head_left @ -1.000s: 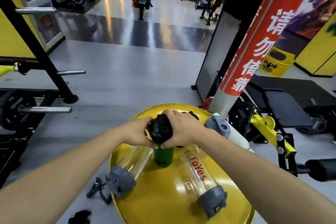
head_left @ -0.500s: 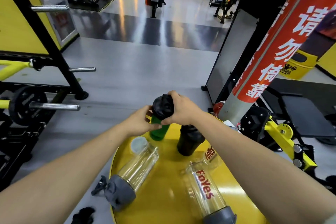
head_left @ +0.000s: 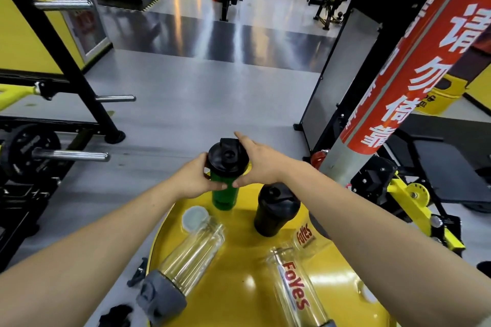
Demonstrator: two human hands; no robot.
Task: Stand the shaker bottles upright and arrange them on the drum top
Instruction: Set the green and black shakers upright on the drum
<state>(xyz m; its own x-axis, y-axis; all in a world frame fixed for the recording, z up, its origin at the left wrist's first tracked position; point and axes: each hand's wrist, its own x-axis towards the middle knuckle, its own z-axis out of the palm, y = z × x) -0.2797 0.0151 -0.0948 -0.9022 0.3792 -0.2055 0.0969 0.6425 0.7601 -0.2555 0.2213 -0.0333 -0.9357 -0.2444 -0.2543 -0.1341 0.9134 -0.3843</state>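
Standing upright on the yellow drum top, the black-lidded green shaker is clasped by both hands' grip.

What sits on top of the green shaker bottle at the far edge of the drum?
A black lid with a flip cap tops the green shaker bottle. The left hand and right hand cover the lid's sides, hiding its seam.

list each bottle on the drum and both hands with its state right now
green shaker bottle: upright, black lid on, at the drum's far edge
black shaker bottle: upright, lid on
clear bottle with grey cap: lying on its side
clear FoYes bottle: lying on its side
left hand: gripping the green bottle
right hand: on the green bottle, fingers spread
drum top: yellow, holds all four
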